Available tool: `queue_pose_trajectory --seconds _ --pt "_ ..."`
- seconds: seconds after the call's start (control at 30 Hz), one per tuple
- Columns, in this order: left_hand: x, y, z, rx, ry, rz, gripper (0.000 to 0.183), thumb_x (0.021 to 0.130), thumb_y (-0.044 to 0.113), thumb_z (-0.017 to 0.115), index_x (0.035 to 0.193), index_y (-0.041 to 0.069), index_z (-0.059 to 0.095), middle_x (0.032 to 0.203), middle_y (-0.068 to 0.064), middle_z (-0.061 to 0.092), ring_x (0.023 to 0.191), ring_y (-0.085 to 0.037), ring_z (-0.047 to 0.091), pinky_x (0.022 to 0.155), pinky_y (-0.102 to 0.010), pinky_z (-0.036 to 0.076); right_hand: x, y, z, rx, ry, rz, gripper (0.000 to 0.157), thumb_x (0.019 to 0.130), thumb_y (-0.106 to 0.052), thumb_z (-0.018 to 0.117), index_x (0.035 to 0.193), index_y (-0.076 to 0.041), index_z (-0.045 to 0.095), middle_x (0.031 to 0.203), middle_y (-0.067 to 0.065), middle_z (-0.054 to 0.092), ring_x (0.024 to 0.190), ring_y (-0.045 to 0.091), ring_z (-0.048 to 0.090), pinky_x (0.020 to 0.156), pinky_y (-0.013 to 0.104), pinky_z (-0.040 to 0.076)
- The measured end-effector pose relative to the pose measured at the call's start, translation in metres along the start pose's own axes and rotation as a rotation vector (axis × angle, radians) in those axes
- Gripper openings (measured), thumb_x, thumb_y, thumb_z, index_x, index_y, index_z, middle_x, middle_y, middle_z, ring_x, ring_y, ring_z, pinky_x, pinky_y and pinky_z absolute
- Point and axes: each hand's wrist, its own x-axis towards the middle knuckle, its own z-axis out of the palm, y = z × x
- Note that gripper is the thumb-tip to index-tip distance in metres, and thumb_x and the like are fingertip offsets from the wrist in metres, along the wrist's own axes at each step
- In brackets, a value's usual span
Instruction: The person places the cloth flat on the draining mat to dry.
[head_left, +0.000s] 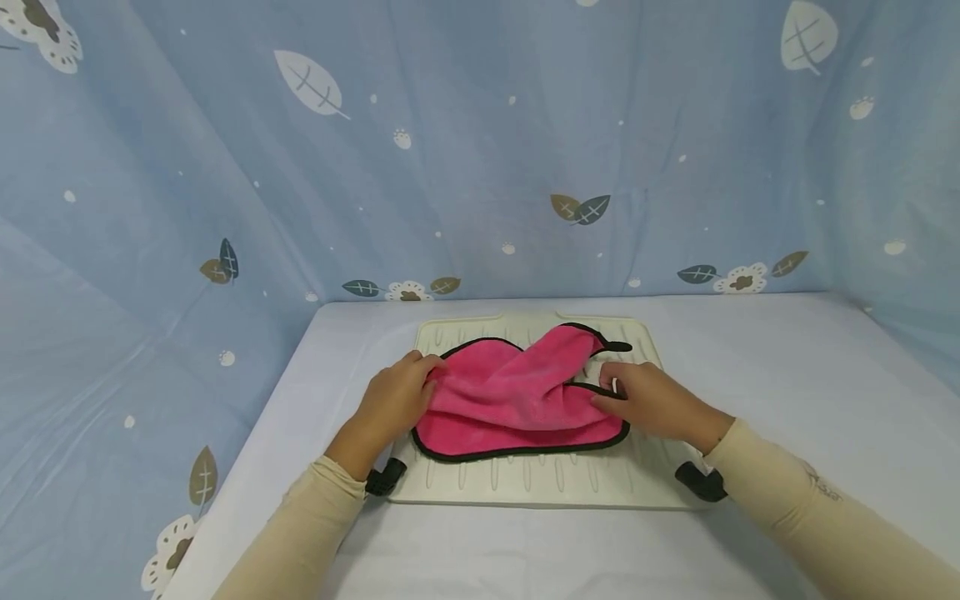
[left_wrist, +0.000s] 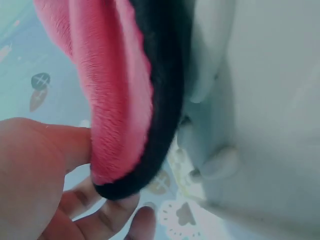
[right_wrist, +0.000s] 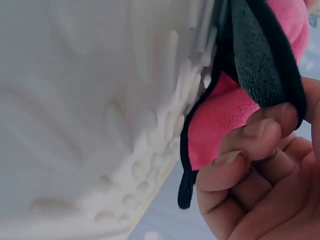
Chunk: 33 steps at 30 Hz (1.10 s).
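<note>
A pink cleaning cloth [head_left: 510, 387] with black edging lies rumpled over a cream ribbed board [head_left: 525, 483]. At its left end my left hand [head_left: 397, 396] pinches the edge between thumb and fingers; the left wrist view shows the cloth's rounded corner [left_wrist: 120, 145] in that grip. My right hand [head_left: 656, 400] pinches the right edge, and the right wrist view shows a grey underside [right_wrist: 257, 60] turned up at the curled fingers [right_wrist: 250, 135]. A black hanging loop [head_left: 618, 347] sticks out at the cloth's upper right.
The board rests on a white-covered table [head_left: 787, 375]. Black corner pieces, one at the left [head_left: 386, 477] and one at the right [head_left: 701, 482], sit near its front corners. A blue patterned curtain [head_left: 480, 150] hangs behind and at the sides.
</note>
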Motion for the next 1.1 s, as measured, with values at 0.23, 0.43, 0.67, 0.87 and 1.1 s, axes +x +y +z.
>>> queue_pose_trajectory --seconds 0.23,0.43,0.67,0.87,1.1 --pt "0.001 0.001 -0.004 -0.063 0.036 -0.018 0.025 0.085 0.014 0.064 0.110 0.019 0.063 0.097 -0.001 0.059 0.072 -0.018 0.060 0.062 -0.034 0.049 -0.018 0.006 -0.005 0.010 0.018 -0.012 0.020 0.082 -0.025 0.068 0.080 -0.015 0.051 0.050 -0.008 0.038 0.043 0.002 0.033 0.043 0.020 0.031" --pt "0.001 0.003 -0.004 -0.052 -0.040 -0.014 0.025 0.087 0.017 0.062 0.112 0.018 0.063 0.100 -0.003 0.062 0.080 -0.021 0.063 0.067 -0.037 0.051 -0.027 0.008 0.000 0.032 -0.080 -0.005 0.017 0.083 -0.024 0.067 0.079 -0.017 0.052 0.051 -0.009 0.040 0.043 0.002 0.036 0.043 0.019 0.033" --pt "-0.004 0.001 -0.006 -0.081 -0.292 -0.035 0.057 0.084 0.048 0.060 0.134 0.024 0.045 0.122 0.001 0.057 0.109 -0.017 0.055 0.088 -0.041 0.047 -0.032 0.009 0.001 0.038 -0.181 -0.039 0.024 0.080 -0.034 0.069 0.074 -0.018 0.051 0.053 -0.009 0.038 0.048 0.001 0.037 0.045 0.019 0.032" --pt "-0.006 -0.001 -0.010 -0.198 -0.417 -0.011 0.056 0.081 0.030 0.066 0.133 0.025 0.044 0.093 0.006 0.058 0.079 -0.011 0.053 0.068 -0.029 0.045 -0.034 0.009 0.002 0.056 -0.211 -0.048 0.023 0.078 -0.025 0.072 0.078 -0.015 0.051 0.055 -0.009 0.038 0.051 0.002 0.040 0.048 0.019 0.034" --pt "-0.008 -0.007 -0.022 -0.273 -0.423 0.037 0.047 0.084 0.016 0.062 0.128 0.024 0.048 0.090 0.008 0.058 0.072 -0.009 0.051 0.066 -0.027 0.043 -0.038 0.010 -0.002 0.082 -0.187 -0.061 0.019 0.080 -0.020 0.070 0.087 -0.017 0.052 0.059 -0.008 0.046 0.053 0.003 0.044 0.049 0.019 0.038"
